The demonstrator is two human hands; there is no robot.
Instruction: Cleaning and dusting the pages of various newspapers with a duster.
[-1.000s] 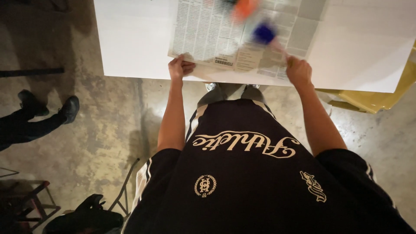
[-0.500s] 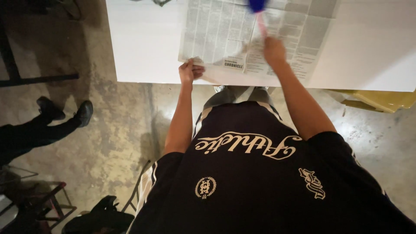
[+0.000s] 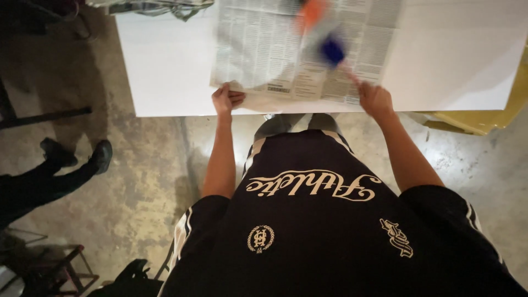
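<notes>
A sheet of newspaper (image 3: 264,49) lies spread on a white table (image 3: 456,60). My left hand (image 3: 226,99) presses on the paper's near left corner at the table edge. My right hand (image 3: 374,99) is closed around a thin handle whose blue head (image 3: 332,49) is blurred over the paper; I cannot tell what kind of tool it is. A blurred orange shape (image 3: 312,12) shows further up the paper. My black shirt and arms fill the lower half of the view.
Another person's legs and black shoes (image 3: 77,157) stand on the concrete floor at left. A yellow object (image 3: 484,118) sits under the table's right end. Dark bags and a red stool frame (image 3: 55,269) lie at lower left. Crumpled material (image 3: 159,6) rests at the table's far left.
My right hand has drawn back from over the newspaper to its near edge, still gripping the blue-headed tool. The left hand has kept pressing the paper's corner.
</notes>
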